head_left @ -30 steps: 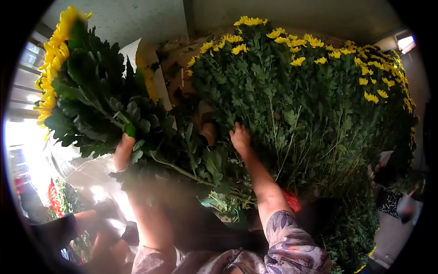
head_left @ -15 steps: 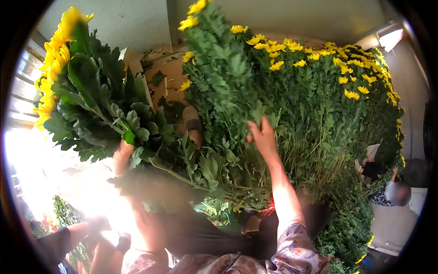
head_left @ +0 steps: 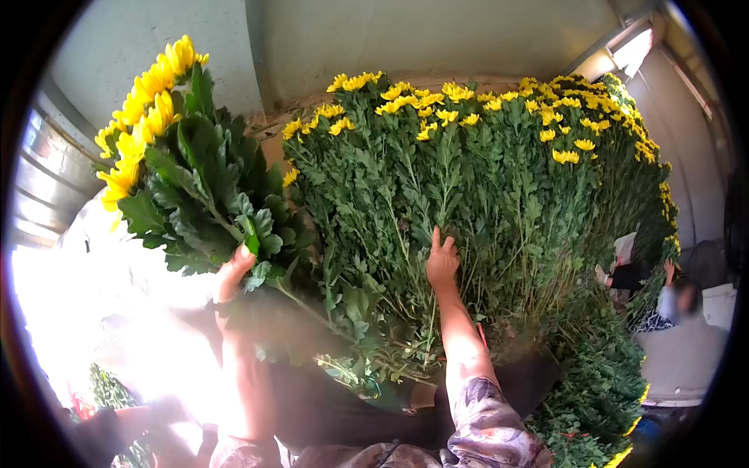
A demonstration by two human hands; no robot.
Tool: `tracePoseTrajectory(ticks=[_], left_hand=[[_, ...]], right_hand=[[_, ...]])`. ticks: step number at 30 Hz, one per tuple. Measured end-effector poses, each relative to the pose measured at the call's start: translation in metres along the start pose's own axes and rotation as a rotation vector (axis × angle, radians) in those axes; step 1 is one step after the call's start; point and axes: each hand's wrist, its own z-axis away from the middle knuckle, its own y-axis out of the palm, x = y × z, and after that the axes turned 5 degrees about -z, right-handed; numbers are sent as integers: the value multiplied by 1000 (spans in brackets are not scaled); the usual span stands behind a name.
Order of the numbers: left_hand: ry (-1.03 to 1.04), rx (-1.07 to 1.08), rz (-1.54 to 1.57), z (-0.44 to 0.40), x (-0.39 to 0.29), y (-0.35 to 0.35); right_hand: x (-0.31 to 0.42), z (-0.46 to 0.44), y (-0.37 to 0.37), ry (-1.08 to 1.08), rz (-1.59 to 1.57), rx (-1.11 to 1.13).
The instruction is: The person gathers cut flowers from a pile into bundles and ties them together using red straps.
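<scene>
A thick bunch of yellow chrysanthemums (head_left: pixel 187 168) is gripped around its leafy stems by my left hand (head_left: pixel 237 269), flower heads tilted to the upper left. My left thumb shows on the near side; the other fingers are hidden behind leaves. At the middle, my right hand (head_left: pixel 443 261) reaches to a wide stack of chrysanthemum stems (head_left: pixel 499 195). Its index finger stretches up against the leaves, the others are partly bent, and no stem shows clearly inside it. Yellow blooms line the stack's far edge.
At the far right, another person (head_left: pixel 679 304) sits beside the stack. More cut stems and leaves (head_left: pixel 593 413) lie at the lower right. A pale wall (head_left: pixel 437 39) stands behind the flowers. Strong glare covers the left side.
Stems that leaned blurred to the upper left now rest with the stack. My right hand has moved slightly down, its index finger now pointing up. The left-hand bunch shifted right in view.
</scene>
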Motion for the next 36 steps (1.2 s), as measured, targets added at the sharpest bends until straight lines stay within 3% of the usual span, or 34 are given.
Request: tracePoseTrajectory(ticks=[5, 7, 8, 11, 16, 17, 18, 21, 22, 24, 25, 26, 28, 29, 30, 31, 33, 34, 36], left_hand=[[-8, -113, 32, 8, -6, 14], [-9, -135, 23, 9, -8, 14], [-11, -147, 11, 11, -9, 16], [-27, -204, -44, 20, -10, 29], [-87, -345, -250, 58, -16, 57], [-93, -380, -311, 68, -17, 62], [-96, -411, -376, 76, -17, 69], [-111, -509, -560, 98, -18, 82], [-115, -541, -619, 102, -19, 85], [-127, -600, -707, 109, -19, 92], [-142, -631, -741, 113, -22, 92], [-166, -645, -702, 116, -23, 93], [-323, -647, -257, 122, -30, 78], [-380, -410, -955, 134, -30, 45], [-418, -263, -1294, 137, -30, 36], [-416, -115, -1633, 138, -30, 31], [-221, -258, -1638, 132, -25, 45], [-153, -310, -1637, 127, -25, 58], [-120, -431, -1126, 106, -20, 69]], right_hand=[[-1, -4, 8, -32, -270, -57], [-7, -15, 15, 71, -723, -307], [-9, -23, 19, 135, -784, -334], [-8, -49, 19, 306, -967, -141], [-10, -75, 22, 355, -1144, -300], [1, -66, -38, 421, -1181, -298], [-24, -90, 9, 290, -811, -668], [-46, -103, -31, 278, -374, -804], [-44, -105, -33, 277, -373, -806], [-33, -101, -35, -52, -696, -509], [-16, -93, -31, -112, -651, -471], [-8, -84, -27, -77, -650, -432], [6, -77, -16, 40, -721, -265], [14, -73, -10, 127, -787, -131], [25, -68, -5, 41, -832, -132], [41, -62, 0, 57, -678, -112], [50, -65, 27, -49, -635, -175], [54, -72, 31, 18, -750, -122], [58, -80, 26, -12, -765, -245]])
